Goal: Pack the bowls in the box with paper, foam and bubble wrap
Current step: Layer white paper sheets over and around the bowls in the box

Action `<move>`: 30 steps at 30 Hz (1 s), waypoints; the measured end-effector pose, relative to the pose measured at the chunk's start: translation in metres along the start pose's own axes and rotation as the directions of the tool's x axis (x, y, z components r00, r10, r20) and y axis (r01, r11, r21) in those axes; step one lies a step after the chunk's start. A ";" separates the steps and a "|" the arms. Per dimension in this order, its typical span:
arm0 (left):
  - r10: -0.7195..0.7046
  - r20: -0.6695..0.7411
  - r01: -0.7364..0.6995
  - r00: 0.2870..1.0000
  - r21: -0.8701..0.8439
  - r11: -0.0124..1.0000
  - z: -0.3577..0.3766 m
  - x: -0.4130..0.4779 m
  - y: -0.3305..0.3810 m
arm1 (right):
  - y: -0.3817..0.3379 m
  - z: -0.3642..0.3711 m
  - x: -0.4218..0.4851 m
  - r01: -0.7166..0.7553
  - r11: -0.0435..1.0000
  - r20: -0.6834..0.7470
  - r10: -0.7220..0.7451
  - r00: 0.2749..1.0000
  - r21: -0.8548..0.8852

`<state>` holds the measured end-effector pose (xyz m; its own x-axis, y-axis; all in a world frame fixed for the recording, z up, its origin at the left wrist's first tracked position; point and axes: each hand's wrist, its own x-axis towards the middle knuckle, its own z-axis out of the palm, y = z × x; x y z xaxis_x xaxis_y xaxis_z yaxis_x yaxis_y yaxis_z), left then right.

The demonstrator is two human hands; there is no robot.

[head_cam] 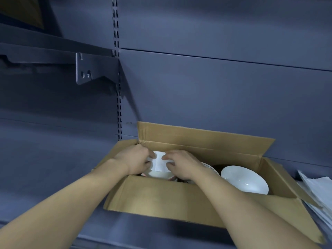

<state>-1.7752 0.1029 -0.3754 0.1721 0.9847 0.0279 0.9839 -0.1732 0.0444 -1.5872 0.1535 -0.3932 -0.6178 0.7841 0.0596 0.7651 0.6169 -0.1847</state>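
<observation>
Two hands are busy in the left part of the open cardboard box (161, 196), which stands on a dark shelf (45, 168). The step in hand seems to be the wrapping of one bowl: a white sheet (159, 163) lies over the white bowl (158, 174) at the far left corner of the box. The left hand (138, 160) reaches in over the left flap, wrist bent down, and its fingers are curled and pinch the left edge of the sheet. The right hand (183, 164) comes over the near wall, and its fingers are clamped on the right edge in the same way. Whether the sheet is paper or foam I cannot tell. Further right, a second bowl (244, 179) lies bare in the box, tilted. Outside the box, at the far right, a stack of white sheets (316, 191) waits on the shelf. The next move probably calls for pressing the sheet down around the rim, gently, and afterwards taking a new sheet for the bare bowl
</observation>
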 end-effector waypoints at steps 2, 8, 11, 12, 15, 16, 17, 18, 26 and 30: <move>-0.008 -0.028 0.007 1.000 -0.033 0.999 -0.004 -0.002 0.003 | -0.002 0.000 -0.001 0.008 1.000 -0.004 -0.008 1.000 0.009; 0.006 -0.037 -0.010 0.999 -0.091 0.996 -0.008 -0.009 0.008 | -0.004 -0.001 -0.004 0.018 0.998 0.011 -0.018 1.000 0.065; -0.003 -0.083 -0.010 0.997 -0.157 0.988 -0.006 -0.007 0.005 | -0.005 -0.005 -0.004 -0.003 0.997 -0.003 0.004 1.000 0.074; -0.009 -0.090 -0.006 0.996 -0.160 0.987 -0.005 -0.007 0.005 | -0.005 -0.006 -0.005 -0.014 0.998 0.005 0.014 1.000 0.067; -0.041 -0.033 0.038 0.999 -0.105 0.994 -0.004 -0.007 0.005 | -0.007 -0.005 -0.006 -0.035 0.999 0.065 0.034 0.997 0.018; -0.045 -0.019 0.043 0.999 -0.090 0.995 -0.003 -0.007 0.005 | -0.007 -0.003 -0.006 -0.036 0.999 0.072 0.034 0.997 0.015; -0.048 -0.013 0.047 0.999 -0.082 0.996 -0.002 -0.006 0.005 | -0.007 -0.001 -0.006 -0.035 0.999 0.070 0.033 0.997 0.018; -0.048 -0.020 0.046 0.999 -0.076 0.996 -0.002 -0.005 0.004 | -0.006 0.001 -0.006 -0.035 0.999 0.063 0.033 0.997 0.023; -0.071 -0.113 0.049 0.991 -0.186 0.981 0.000 -0.009 0.003 | -0.006 0.002 -0.007 -0.045 0.992 -0.015 0.047 0.999 0.119; -0.052 -0.172 0.018 0.984 -0.191 0.981 -0.012 -0.018 0.017 | -0.008 -0.008 -0.015 -0.060 0.987 -0.100 0.075 0.992 0.149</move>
<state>-1.7618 0.0823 -0.3628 0.1100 0.9742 0.1973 0.9594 -0.1559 0.2350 -1.5827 0.1372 -0.3847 -0.5374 0.8311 0.1429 0.7650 0.5517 -0.3322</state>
